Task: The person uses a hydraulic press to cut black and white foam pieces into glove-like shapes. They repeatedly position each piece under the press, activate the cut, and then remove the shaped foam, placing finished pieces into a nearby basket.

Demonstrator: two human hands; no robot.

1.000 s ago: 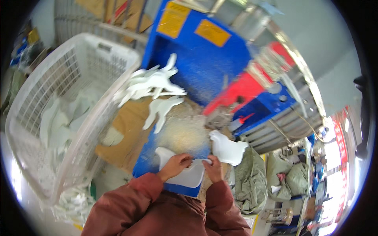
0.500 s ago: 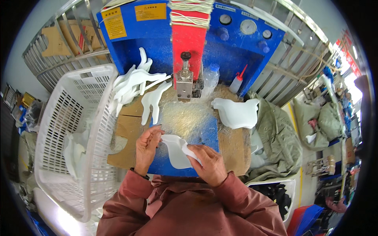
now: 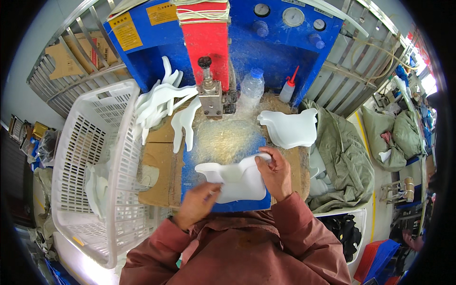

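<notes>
A white moulded piece (image 3: pixel 240 184), with a wavy top edge and a wide rounded body, is held up in front of me over the blue machine bed (image 3: pixel 190 193). My right hand (image 3: pixel 277 175) pinches its upper right corner, thumb in front. Close to its lower left side is my left hand (image 3: pixel 198 201), smeared by motion; whether it touches the piece does not show clearly. Pale dust (image 3: pixel 223 137) coats the bed below the metal machine head (image 3: pixel 210 99). On the right lie similar white pieces (image 3: pixel 292 128), stacked together.
A white plastic basket (image 3: pixel 114 199) with some white pieces inside stands on the left. More white pieces (image 3: pixel 159 102) pile beside it. A clear bottle (image 3: pixel 251 88) and a red-tipped squeeze bottle (image 3: pixel 288 90) stand behind. Green cloth (image 3: pixel 339 156) lies at right.
The white piece has turned to show its broad side. My right hand moved right and up to its corner; my left hand left the upper edge and came down toward me.
</notes>
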